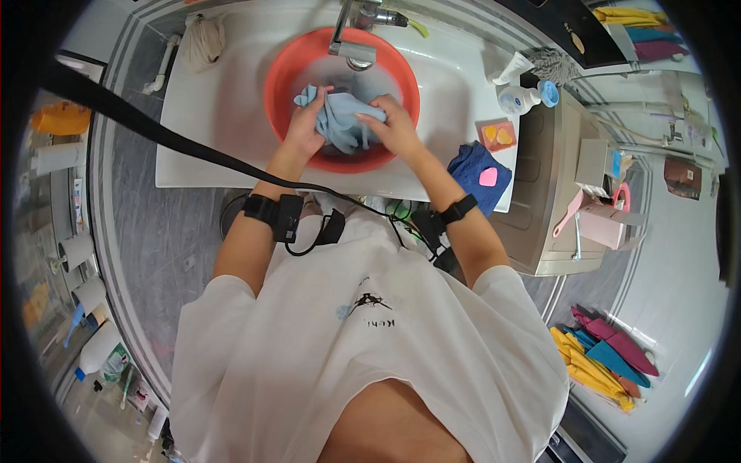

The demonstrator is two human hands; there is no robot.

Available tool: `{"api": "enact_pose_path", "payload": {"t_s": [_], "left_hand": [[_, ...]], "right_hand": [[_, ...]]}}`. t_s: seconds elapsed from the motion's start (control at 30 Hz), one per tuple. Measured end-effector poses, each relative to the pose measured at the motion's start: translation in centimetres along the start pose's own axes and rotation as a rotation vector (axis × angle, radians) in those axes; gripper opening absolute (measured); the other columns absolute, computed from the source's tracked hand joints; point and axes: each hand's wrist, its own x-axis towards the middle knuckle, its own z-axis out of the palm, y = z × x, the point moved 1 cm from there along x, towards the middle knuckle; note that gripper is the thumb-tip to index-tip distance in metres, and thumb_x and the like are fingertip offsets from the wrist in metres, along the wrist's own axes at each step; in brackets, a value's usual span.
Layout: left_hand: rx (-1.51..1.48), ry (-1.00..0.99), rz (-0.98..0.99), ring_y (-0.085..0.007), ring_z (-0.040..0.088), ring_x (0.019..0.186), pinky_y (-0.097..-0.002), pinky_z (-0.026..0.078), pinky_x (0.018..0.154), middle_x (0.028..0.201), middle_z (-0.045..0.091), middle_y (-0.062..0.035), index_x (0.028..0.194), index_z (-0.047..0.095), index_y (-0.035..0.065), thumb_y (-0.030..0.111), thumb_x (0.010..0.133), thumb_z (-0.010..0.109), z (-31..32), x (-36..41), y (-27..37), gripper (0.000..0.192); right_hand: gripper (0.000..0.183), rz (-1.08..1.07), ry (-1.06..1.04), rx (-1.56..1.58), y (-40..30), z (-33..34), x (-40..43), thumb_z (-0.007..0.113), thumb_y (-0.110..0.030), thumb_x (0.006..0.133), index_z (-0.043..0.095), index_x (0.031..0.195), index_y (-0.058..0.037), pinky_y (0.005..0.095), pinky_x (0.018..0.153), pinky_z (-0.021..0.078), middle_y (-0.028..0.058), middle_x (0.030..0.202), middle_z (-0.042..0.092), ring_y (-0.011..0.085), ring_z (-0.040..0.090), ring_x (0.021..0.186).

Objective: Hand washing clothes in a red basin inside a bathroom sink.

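A light-blue wet cloth (pixel 341 118) is held up between both hands over a red plastic basin (pixel 410 87), which stands in a white sink (pixel 231 133). My left hand (pixel 307 118) grips the bunched cloth on one side. My right hand (pixel 393 122) pinches its other end between thumb and fingers. Cloudy, soapy water (pixel 388 81) lies in the basin, beneath the cloth. Just above the basin's far part hangs the spout of a chrome faucet (pixel 354 53). Whether water runs from it cannot be told.
At the right, on the sink's ledge, lie a dark blue cloth (pixel 472 173) with a pink soap bar (pixel 488 176), a soap box (pixel 496 136), a white bottle (pixel 517 100) and a white tube (pixel 512 68). A beige cloth bundle (pixel 204 41) sits far left. A black cable crosses above my left forearm.
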Motion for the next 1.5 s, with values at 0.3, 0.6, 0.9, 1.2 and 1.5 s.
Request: {"api": "enact_pose_path", "payload": {"t_s": [0.3,0.6,0.9,1.2,1.5], "left_hand": [[-0.411,-0.030,-0.105,-0.0193,0.057,0.094,-0.0359,0.045,0.087,0.094,0.060,-0.0019,0.109,0.053,0.0125,0.038,0.090,0.044,1.4,2.3,-5.7,0.033],[-0.463,-0.311,-0.181,-0.0230,0.060,0.091,-0.0409,0.048,0.078,0.099,0.061,-0.0061,0.103,0.056,0.0133,0.035,0.092,0.042,-0.3,1.3,-5.7,0.028],[-0.201,-0.238,0.076,-0.0241,0.059,0.093,-0.0384,0.049,0.077,0.105,0.058,-0.0098,0.110,0.049,0.0078,0.024,0.093,0.040,-2.9,1.0,-7.6,0.026],[-0.532,-0.497,-0.269,-0.0214,0.056,0.099,-0.0391,0.047,0.084,0.109,0.057,-0.0069,0.115,0.048,0.0113,0.030,0.094,0.037,-4.2,2.1,-7.1,0.030],[-0.093,0.148,-0.396,-0.0218,0.057,0.097,-0.0361,0.047,0.082,0.106,0.059,-0.0064,0.114,0.050,0.0111,0.037,0.093,0.041,-1.5,3.6,-5.5,0.035]], "right_hand": [[0.024,-0.300,0.277,-0.445,-3.6,4.6,2.5,0.065,-0.027,0.072,0.058,0.059,-0.0077,0.0390,0.054,0.0429,0.0105,0.059,0.058,0.0284,0.056,0.055],[0.019,-0.353,0.052,-0.512,-4.3,4.9,0.2,0.061,-0.027,0.071,0.064,0.065,-0.0088,0.0414,0.052,0.0438,0.0133,0.059,0.060,0.0298,0.057,0.051],[0.019,-0.458,-0.005,-0.295,-2.7,5.5,-1.0,0.060,-0.027,0.074,0.065,0.069,-0.0099,0.0417,0.053,0.0468,0.0131,0.060,0.060,0.0315,0.060,0.056],[0.021,-0.204,0.179,-0.343,-2.6,5.2,0.4,0.058,-0.029,0.076,0.065,0.067,-0.0112,0.0411,0.054,0.0467,0.0121,0.062,0.061,0.0305,0.059,0.054],[0.028,-0.103,0.279,-0.472,0.4,5.8,2.6,0.055,-0.029,0.080,0.063,0.060,-0.0090,0.0406,0.049,0.0449,0.0130,0.057,0.059,0.0303,0.056,0.047]]}}
